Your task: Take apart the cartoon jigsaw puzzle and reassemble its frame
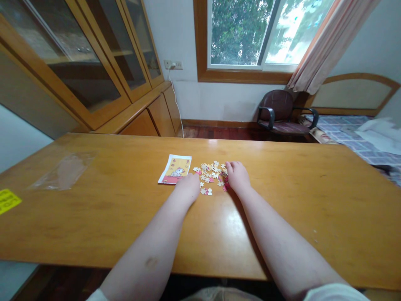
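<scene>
A loose heap of small jigsaw puzzle pieces point(214, 172), mostly pale backs with some pink and yellow faces, lies on the wooden table point(134, 225). At the heap's left edge is my left hand point(188, 187), its fingers curled under and largely hidden; anything in them does not show. My right hand point(238, 177) rests at the right edge, fingers bent but apart, touching the outer pieces. Beside my left hand lies a picture card point(176, 168) with a white animal on yellow and pink; the hand covers its lower right corner.
A clear plastic bag point(64, 171) lies flat on the table's left side, near a yellow sticker point(8, 200) at the edge. Beyond the table stand a glass-door cabinet point(125, 94), an office chair point(282, 110) and a bed point(351, 133).
</scene>
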Demonstrator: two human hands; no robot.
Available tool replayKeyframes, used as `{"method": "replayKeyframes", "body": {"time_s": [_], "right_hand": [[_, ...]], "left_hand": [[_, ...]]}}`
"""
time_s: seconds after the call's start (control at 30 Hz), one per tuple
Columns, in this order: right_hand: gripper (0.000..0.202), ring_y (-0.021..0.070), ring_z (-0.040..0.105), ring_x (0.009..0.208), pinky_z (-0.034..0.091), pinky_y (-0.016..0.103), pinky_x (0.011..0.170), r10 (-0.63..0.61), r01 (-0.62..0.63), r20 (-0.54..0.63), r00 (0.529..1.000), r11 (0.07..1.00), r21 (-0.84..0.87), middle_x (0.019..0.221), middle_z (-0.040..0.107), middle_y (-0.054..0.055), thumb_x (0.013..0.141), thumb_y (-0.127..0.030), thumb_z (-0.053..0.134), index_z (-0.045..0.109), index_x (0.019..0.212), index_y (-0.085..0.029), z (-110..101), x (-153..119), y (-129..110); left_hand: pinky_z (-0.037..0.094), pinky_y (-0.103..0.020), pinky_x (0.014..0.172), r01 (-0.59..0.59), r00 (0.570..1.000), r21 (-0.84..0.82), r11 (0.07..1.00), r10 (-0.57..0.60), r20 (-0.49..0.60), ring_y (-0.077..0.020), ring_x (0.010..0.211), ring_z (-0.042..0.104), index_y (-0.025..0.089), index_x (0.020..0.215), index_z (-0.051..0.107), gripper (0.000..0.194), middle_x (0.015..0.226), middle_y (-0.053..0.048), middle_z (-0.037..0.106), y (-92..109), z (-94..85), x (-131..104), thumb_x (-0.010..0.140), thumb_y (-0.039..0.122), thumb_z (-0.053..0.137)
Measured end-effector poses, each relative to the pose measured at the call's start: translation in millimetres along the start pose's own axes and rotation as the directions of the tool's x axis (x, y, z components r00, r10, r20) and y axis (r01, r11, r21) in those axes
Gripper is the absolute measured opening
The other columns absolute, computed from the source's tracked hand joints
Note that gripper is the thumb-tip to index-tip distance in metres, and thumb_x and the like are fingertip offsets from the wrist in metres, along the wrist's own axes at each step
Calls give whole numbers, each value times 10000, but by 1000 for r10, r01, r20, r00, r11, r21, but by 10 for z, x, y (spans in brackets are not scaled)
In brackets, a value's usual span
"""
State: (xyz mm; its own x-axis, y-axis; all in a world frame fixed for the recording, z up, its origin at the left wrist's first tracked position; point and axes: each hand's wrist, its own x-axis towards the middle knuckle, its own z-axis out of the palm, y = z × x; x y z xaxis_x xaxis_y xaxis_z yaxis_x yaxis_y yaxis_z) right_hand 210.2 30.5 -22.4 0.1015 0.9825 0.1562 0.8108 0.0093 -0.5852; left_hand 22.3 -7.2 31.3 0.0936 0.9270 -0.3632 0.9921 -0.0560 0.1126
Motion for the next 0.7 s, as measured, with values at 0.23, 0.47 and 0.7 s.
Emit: {"method": "replayKeyframes", "body": {"time_s": [0.23, 0.47, 0.7], "right_hand": [[471, 223, 612, 916, 399, 299, 775, 80, -75, -15, 997, 972, 221, 937, 696, 138, 950, -437, 328, 685, 871, -141, 16, 34, 50], [510, 232, 635, 921, 430, 319, 808, 175, -131, -66, 982, 896, 425, 948, 717, 120, 917, -506, 322, 689, 857, -157, 46, 62, 93], [544, 231, 641, 877, 445, 311, 772, 190, -125, -91, 978, 871, 475, 920, 720, 129, 899, -551, 329, 693, 840, -150, 85, 85, 132]], "left_hand": [[475, -309, 734, -178, 972, -251, 952, 131, -193, -217, 845, 634, 186, 895, 611, 126, 920, -75, 682, -43, 81, 178, 819, 154, 516], [397, -355, 986, -357, 871, -171, 918, 262, -416, -222, 1107, 550, 211, 1129, 634, 269, 1172, -82, 633, 96, 132, 150, 895, 215, 501], [356, -411, 1023, -594, 764, -66, 802, 536, -359, -229, 1125, 513, 257, 972, 702, 153, 1144, -42, 653, 377, 391, 200, 852, 268, 608]]}}
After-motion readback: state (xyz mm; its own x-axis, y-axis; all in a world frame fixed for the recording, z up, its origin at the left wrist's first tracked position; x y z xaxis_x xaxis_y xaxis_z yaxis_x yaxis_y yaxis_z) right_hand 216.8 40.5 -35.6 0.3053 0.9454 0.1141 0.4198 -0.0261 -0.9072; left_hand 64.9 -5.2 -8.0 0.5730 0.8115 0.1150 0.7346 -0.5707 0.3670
